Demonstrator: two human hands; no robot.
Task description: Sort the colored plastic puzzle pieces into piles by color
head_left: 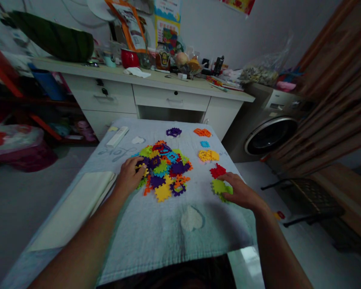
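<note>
A mixed pile of notched plastic building tiles (pixel 162 164) in purple, yellow, green, orange, blue and red lies on the cloth-covered table. At the pile's left edge is my left hand (pixel 131 172), thumb and fingers closed around a dark purple tile (pixel 141 163). My right hand (pixel 238 190) is closed at the green tiles (pixel 219 188) on the table's right side, its fingertips on one of them. Just beyond these sit red tiles (pixel 218 171), then yellow tiles (pixel 208 155), a small blue group (pixel 204 144) and orange tiles (pixel 202 132). Purple tiles (pixel 173 132) rest near the far edge.
A folded cream cloth (pixel 75 206) lies along the table's left side, with a white remote-like object (pixel 117 137) farther back. Behind stands a white desk (pixel 168 96) crowded with items. To the right are a washing machine (pixel 267 124) and a low woven stool (pixel 313 196).
</note>
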